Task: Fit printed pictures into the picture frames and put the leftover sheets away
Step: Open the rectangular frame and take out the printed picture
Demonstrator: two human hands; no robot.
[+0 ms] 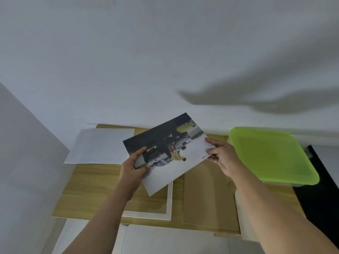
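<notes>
Printed picture (165,153) pinched by fingers (213,142) of left hand (134,168) and right hand (224,159) above white frame (169,200); green lid (271,154) right, wooden surface (88,184).

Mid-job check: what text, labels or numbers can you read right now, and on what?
"CAR": white margin of the printed picture, by the right hand; further letters beside it are too blurred to read.
No text shows on the green lid, the white sheet or the picture frame.
</notes>
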